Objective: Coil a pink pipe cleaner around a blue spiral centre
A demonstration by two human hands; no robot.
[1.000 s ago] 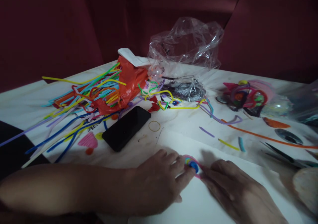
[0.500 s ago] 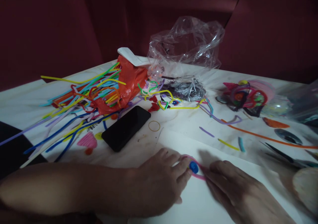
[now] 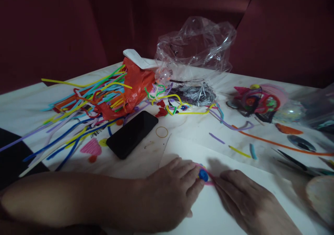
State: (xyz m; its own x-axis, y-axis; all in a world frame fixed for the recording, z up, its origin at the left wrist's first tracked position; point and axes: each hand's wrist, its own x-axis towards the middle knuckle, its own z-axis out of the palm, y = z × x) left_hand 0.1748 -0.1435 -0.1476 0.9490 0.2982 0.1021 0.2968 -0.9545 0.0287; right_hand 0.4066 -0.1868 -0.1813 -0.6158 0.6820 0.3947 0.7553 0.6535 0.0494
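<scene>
A pink pipe cleaner loop [image 3: 209, 183] with a blue round disc [image 3: 203, 175] inside it lies on white paper [image 3: 200, 210]. My left hand [image 3: 174, 189] reaches across from the left, its fingers stretched out flat over the loop's left part, with fingertips touching the blue disc. From the right, my right hand [image 3: 247, 196] holds the loop's pointed right end between closed fingers; the fingertips are partly hidden. A bit of yellow shows beside the disc, mostly covered by my left fingers.
A black phone [image 3: 132, 134] lies beyond my left hand, near a red bag [image 3: 138, 82] of colourful pipe cleaners. Behind stands a clear plastic bag [image 3: 195, 47]. Scissors [image 3: 294, 160], cut pieces and an orange pipe cleaner [image 3: 273, 143] are at the right.
My left hand has shifted slightly right and now covers more of the pink loop's left side. My right hand stays nearly in place at the loop's right end.
</scene>
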